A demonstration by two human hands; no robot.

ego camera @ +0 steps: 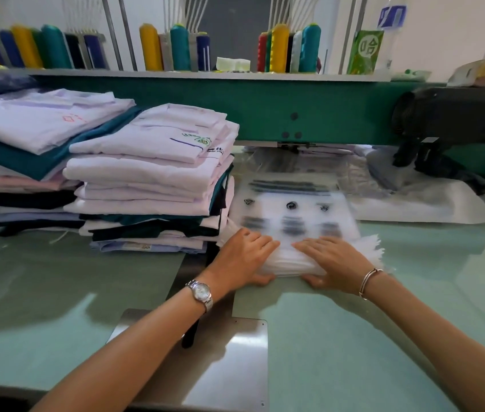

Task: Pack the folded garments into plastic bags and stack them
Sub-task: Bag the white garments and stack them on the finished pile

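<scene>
Hands hold plastic bags (print blurred).

Bright, even indoor light. Soft glare patches on the glossy tabletop at 6 and 8 o'clock. Plastic bags at centre are motion-blurred. Wide-angle bending shows at the edges.

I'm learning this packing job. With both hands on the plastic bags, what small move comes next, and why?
Probably peel the top bag off the bag stack and open its mouth. The left grip and right grip only hold the stack's near edge, no bag is separated, and the folded garments beside it are unbagged.
</scene>
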